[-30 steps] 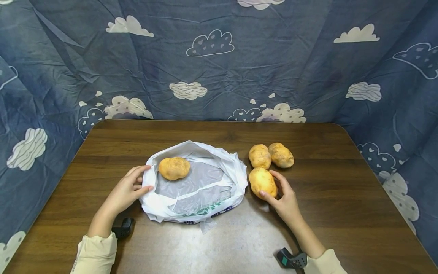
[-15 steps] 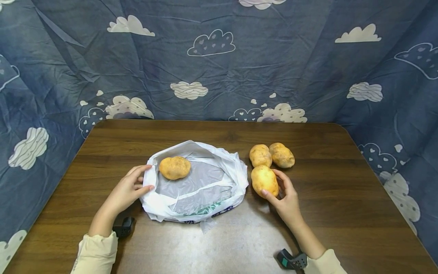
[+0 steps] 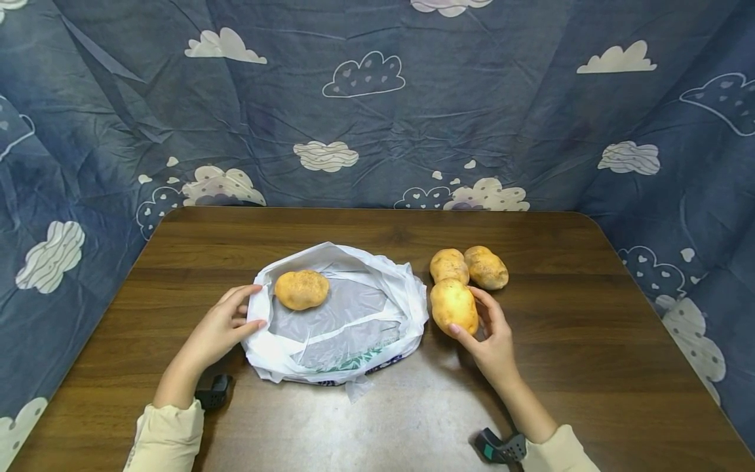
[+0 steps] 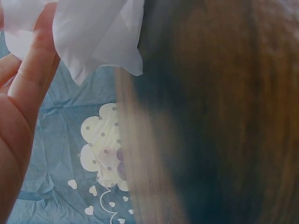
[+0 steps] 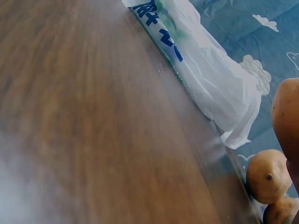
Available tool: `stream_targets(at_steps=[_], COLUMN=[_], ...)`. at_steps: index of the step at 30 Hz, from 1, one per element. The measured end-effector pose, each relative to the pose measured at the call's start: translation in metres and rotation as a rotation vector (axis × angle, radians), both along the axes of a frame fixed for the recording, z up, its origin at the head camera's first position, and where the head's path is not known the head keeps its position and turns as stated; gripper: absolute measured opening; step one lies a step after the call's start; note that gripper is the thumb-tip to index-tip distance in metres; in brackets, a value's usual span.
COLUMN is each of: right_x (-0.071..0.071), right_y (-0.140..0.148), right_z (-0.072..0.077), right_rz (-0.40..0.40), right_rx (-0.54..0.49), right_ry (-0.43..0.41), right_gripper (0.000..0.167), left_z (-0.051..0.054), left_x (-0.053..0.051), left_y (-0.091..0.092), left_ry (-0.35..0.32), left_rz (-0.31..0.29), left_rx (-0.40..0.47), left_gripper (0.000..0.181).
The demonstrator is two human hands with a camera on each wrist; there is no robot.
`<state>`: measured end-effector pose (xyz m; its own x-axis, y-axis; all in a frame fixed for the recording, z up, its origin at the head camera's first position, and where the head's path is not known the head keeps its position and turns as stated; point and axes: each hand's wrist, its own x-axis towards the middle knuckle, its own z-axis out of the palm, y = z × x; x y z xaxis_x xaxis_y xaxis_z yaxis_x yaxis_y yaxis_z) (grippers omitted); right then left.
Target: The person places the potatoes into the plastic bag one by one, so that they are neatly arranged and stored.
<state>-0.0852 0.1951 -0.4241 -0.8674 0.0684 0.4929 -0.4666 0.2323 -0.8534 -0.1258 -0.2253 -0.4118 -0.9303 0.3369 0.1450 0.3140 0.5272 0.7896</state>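
Observation:
A white plastic bag [image 3: 414,298] lies with its mouth spread wide, one potato [image 3: 301,290] inside at its left end. My left hand [image 3: 219,326] holds the bag's left rim with thumb and fingers. In the left wrist view, a finger of this hand [image 4: 28,93] reaches the thin film of the bag [image 4: 100,37]. To the right of the bag, my right hand [image 3: 494,337] grips another potato [image 3: 453,308] between thumb and fingers. Just behind it rest a rounder potato [image 3: 449,263] and an oblong potato [image 3: 486,269], side by side. The right wrist view catches the gripped potato [image 5: 287,114] at its edge.
The brown wooden table [image 3: 566,282] carries everything. A blue cloth with clouds [image 3: 377,131] hangs behind its far edge. Black wrist devices [image 3: 500,448] sit by each forearm. Green and dark blue printing shows on the bag's near side.
The potato in my right hand has shifted a little away from me and now covers part of the round potato behind it. The left hand and the bag stay where they were.

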Motion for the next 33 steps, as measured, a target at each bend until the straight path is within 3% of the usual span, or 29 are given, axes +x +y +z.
stream_targets(at_steps=[19, 29, 33], right_x=[-0.015, -0.027, -0.033], right_y=[-0.026, -0.049, -0.054], right_z=[0.009, 0.018, 0.013], right_rz=[0.053, 0.098, 0.112], right_rx=[-0.001, 0.042, 0.052], right_ry=[0.16, 0.203, 0.214], right_gripper=[0.067, 0.069, 0.07], left_z=[-0.001, -0.001, 0.0], left_x=[0.0, 0.0, -0.001], left_y=[0.0, -0.001, -0.001], left_ry=[0.0, 0.0, 0.006], left_rz=[0.004, 0.006, 0.007], left_rx=[-0.001, -0.001, -0.016], left_gripper=[0.058, 0.058, 0.057])
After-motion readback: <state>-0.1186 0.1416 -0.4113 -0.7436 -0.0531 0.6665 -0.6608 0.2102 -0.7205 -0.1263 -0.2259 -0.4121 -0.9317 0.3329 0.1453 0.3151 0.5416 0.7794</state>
